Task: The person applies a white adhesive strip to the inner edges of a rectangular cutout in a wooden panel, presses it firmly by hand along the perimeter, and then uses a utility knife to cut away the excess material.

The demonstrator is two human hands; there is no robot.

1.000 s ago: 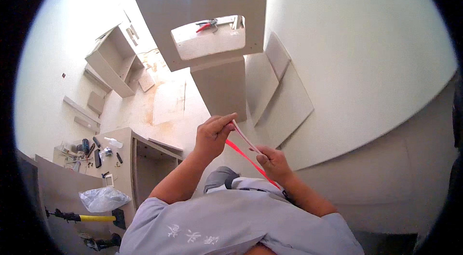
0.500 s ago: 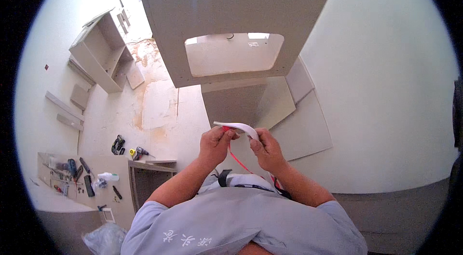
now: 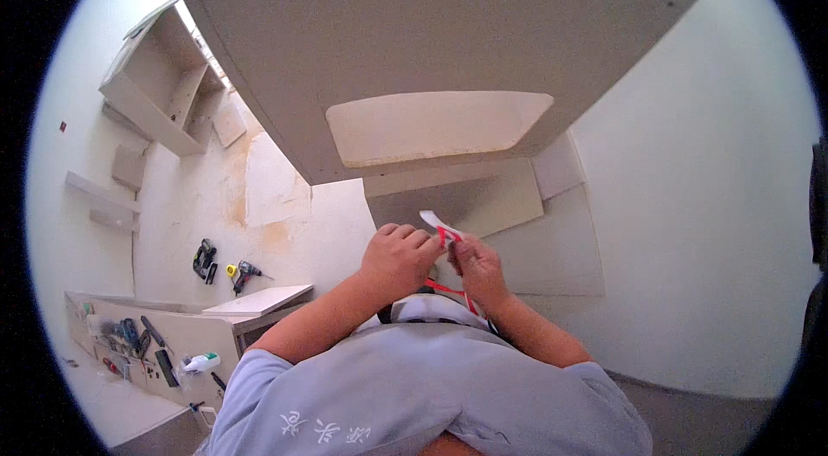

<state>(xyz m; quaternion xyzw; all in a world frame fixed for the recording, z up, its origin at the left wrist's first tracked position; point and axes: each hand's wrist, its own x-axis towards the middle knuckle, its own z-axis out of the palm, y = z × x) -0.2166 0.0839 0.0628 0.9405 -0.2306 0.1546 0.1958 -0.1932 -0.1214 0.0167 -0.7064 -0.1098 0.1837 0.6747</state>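
Note:
Close in front of my body, both hands work on a white flexible strip (image 3: 434, 220) with a red ribbon-like band (image 3: 449, 288) hanging from it. My right hand (image 3: 480, 273) is closed round the strip, thumb pressed on it, and the strip's white end sticks up above the fingers. My left hand (image 3: 397, 262) is closed with its back toward me, its fingertips at the red part beside the right thumb. Exactly what the left fingers pinch is hidden. The red band runs down below the hands toward my waist.
A large grey cabinet panel (image 3: 423, 34) with a rounded cut-out stands ahead. Boards (image 3: 483, 197) lean below it. On the floor at left are a cordless drill (image 3: 245, 276) and another power tool (image 3: 204, 260). Tools lie on a cabinet (image 3: 191, 327); an open cabinet (image 3: 159, 81) stands farther off.
My left hand has turned over, back now toward me. The white strip, bent between both hands before, now rises from the right hand with red across it. The view has shifted, bringing the panel closer.

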